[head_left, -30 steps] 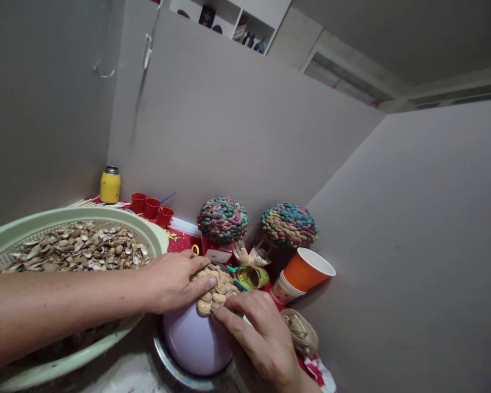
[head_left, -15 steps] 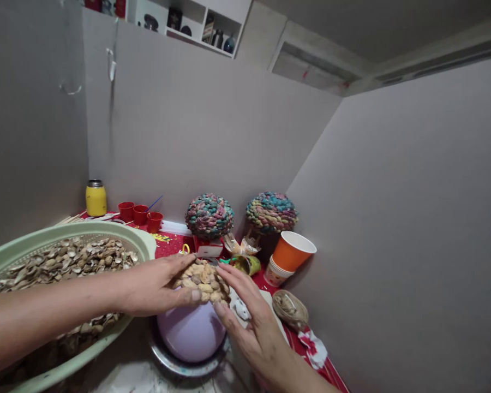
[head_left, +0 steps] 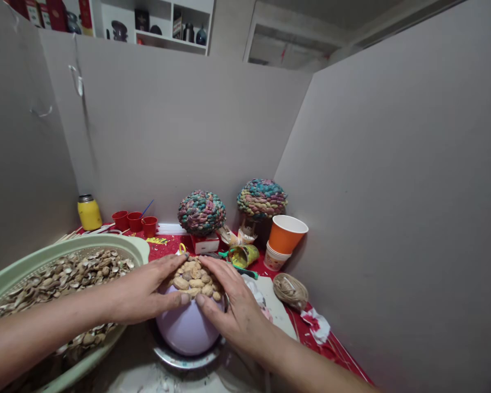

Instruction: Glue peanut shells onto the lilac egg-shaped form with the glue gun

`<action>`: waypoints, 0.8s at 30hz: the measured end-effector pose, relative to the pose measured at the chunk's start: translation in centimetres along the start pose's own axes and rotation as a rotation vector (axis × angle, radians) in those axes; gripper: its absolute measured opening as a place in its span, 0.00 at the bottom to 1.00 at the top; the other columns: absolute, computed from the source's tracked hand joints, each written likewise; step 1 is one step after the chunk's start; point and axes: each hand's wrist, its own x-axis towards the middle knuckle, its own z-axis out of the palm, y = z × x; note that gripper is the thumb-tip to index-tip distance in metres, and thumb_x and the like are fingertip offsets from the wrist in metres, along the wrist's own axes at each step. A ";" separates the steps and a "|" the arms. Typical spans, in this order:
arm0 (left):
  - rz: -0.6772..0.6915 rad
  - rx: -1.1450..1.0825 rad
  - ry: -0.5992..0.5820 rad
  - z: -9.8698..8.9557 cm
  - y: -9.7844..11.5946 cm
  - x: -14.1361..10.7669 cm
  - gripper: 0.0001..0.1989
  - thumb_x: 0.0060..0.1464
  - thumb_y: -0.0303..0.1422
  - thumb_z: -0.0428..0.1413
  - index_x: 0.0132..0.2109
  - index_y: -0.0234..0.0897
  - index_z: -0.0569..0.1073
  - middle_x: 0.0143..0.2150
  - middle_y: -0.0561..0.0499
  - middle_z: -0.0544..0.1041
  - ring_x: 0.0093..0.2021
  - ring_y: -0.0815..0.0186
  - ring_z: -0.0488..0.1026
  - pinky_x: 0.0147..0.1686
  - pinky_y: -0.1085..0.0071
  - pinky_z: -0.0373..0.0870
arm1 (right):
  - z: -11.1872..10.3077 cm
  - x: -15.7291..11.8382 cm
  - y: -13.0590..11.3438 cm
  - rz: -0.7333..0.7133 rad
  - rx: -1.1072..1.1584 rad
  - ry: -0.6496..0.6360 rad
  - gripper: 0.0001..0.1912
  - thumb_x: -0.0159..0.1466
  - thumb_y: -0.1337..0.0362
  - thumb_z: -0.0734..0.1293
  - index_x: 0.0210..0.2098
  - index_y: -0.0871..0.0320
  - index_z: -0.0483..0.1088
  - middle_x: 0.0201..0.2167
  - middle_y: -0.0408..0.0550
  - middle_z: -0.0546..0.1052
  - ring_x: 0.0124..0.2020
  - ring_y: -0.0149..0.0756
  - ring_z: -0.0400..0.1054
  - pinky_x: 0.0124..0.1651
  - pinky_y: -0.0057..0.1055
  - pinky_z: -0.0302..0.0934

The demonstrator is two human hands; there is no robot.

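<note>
A purple balloon (head_left: 188,330) sits in a shallow metal bowl (head_left: 187,361), its top covered with a layer of peanut shells (head_left: 194,279). My left hand (head_left: 153,289) lies against the left side of this layer, fingers stretched out and thumb on its near edge. From the right, my right hand (head_left: 235,297) rests on the shells with fingers extended, its thumb at the lower rim of the layer. Both palms face the balloon, and neither hand is closed. Part of the layer is hidden under the fingers.
To the left stands a green basket (head_left: 141,248) full of loose shells. Behind are red cups (head_left: 135,221), a yellow jar (head_left: 89,213) and two colourful shell-covered domes (head_left: 202,212). An orange paper cup (head_left: 286,234) and a coil of twine (head_left: 289,291) stand near the right wall.
My right hand has moved in from the right side and now lies against the shells on the balloon. The camera view has shifted, and my left hand stays beside the shells.
</note>
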 end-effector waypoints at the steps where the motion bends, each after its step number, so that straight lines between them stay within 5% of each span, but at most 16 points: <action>1: 0.006 0.001 0.005 0.1 0.0 0.0 0.37 0.58 0.47 0.51 0.68 0.35 0.53 0.69 0.41 0.58 0.66 0.54 0.59 0.63 0.60 0.57 | 0.0 0.0 0.0 -0.001 -0.004 0.000 0.26 0.63 0.63 0.65 0.60 0.55 0.61 0.58 0.54 0.69 0.59 0.45 0.61 0.61 0.46 0.58; 10: 0.006 -0.011 0.007 0.2 -0.3 0.0 0.37 0.58 0.49 0.50 0.68 0.34 0.53 0.69 0.40 0.58 0.66 0.54 0.59 0.64 0.60 0.56 | 0.1 0.1 0.0 -0.001 0.006 -0.009 0.26 0.64 0.63 0.64 0.61 0.54 0.59 0.58 0.53 0.68 0.59 0.45 0.60 0.61 0.46 0.58; 19: 0.090 -0.075 0.024 0.0 -0.1 -0.1 0.35 0.56 0.47 0.54 0.64 0.33 0.61 0.60 0.39 0.71 0.56 0.54 0.70 0.55 0.63 0.67 | 1.2 -0.3 1.5 -0.001 -0.016 -0.025 0.25 0.67 0.57 0.63 0.62 0.49 0.57 0.59 0.51 0.66 0.60 0.47 0.59 0.61 0.48 0.56; 24: 0.074 -0.058 0.030 0.1 -0.1 -0.2 0.35 0.56 0.47 0.55 0.65 0.34 0.59 0.63 0.38 0.67 0.60 0.52 0.66 0.59 0.60 0.63 | 1.2 -0.4 1.3 0.002 -0.029 -0.027 0.25 0.66 0.57 0.63 0.62 0.49 0.56 0.60 0.49 0.66 0.60 0.47 0.58 0.61 0.49 0.55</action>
